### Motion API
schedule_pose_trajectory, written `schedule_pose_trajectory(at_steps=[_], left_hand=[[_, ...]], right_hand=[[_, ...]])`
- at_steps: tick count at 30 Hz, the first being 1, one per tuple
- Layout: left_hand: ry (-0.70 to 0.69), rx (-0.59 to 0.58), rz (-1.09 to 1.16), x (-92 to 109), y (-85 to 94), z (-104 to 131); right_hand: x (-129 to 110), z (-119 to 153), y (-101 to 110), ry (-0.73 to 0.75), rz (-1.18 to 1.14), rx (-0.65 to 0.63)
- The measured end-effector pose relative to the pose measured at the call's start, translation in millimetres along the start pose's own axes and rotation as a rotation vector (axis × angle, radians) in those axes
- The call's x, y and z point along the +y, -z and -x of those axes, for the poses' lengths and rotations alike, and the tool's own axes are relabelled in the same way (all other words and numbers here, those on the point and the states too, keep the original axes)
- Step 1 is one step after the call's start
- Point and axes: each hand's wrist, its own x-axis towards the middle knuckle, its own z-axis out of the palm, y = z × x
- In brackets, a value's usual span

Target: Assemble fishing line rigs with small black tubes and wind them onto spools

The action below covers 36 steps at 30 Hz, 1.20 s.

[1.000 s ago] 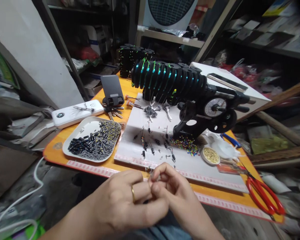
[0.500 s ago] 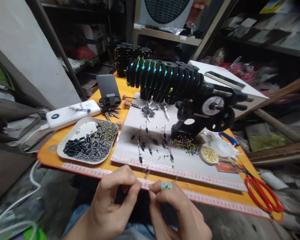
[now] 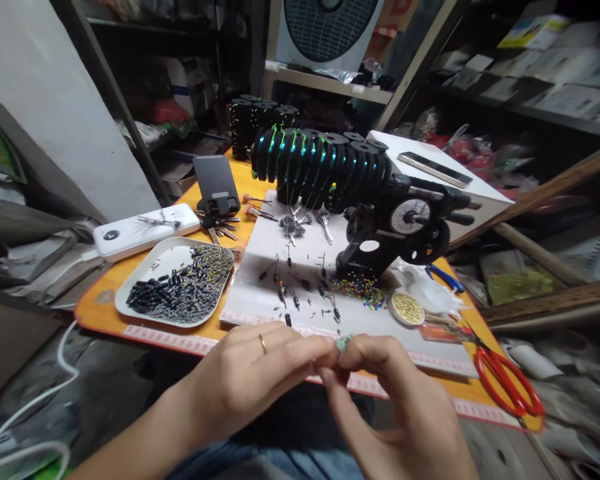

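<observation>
My left hand (image 3: 253, 370), with a ring on one finger, reaches across at the table's front edge, its fingertips pressed together against those of my right hand. My right hand (image 3: 397, 390) is closed in a pinch, with a patterned green band (image 3: 344, 343) on a finger. Whatever lies between the fingertips is hidden or too small to make out. Just beyond, small black cylindrical pieces with thin wires (image 3: 296, 302) lie scattered on a pale board (image 3: 253, 267). Colourful beads (image 3: 363, 291) are heaped near the foot of a black stand (image 3: 373, 250).
A white tray (image 3: 121, 293) of black and grey pieces stands left, below a white power bank (image 3: 130, 233) and a phone holder (image 3: 215, 180). At right are a dish of gold beads (image 3: 407, 309), red-handled scissors (image 3: 507, 380) and blue-handled pliers (image 3: 445, 278). Black coiled rolls (image 3: 320, 157) sit on the stand.
Both hands have shifted right and come together. My left hand has turned so its back shows, and its fingertips now meet the right hand's. The view has swung slightly.
</observation>
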Motion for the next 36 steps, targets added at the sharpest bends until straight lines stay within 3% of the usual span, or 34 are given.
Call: schedule_pose_trajectory(at_steps=[4, 7, 11, 13, 16, 20, 28, 36], left_hand=[[-0.060, -0.034, -0.040, -1, 8.9, 6], [-0.052, 0.022, -0.068, 2, 9.0, 9], [0.135, 0.151, 0.140, 10, 4.3, 10], [0.227, 0.210, 0.247, 14, 3.1, 11], [0.313, 0.251, 0.287, 17, 3.9, 13], [0.370, 0.242, 0.272, 16, 6.9, 18], [0.420, 0.219, 0.252, 14, 12.0, 22], [0.443, 0.185, 0.224, 9, 16.1, 24]], right_hand=[[-1, -5, 3, -0.028, -0.027, -0.050], [-2, -7, -2, -0.119, -0.206, -0.052], [0, -2, -20, -0.255, -0.562, 0.110], [2, 2, -31, -0.245, -0.663, 0.223], [4, 6, -40, -0.021, -0.514, 0.318], [3, 3, -35, 0.291, -0.077, 0.204], [10, 0, -23, 0.353, 0.221, -0.010], [15, 3, -24, 0.302, 0.158, 0.033]])
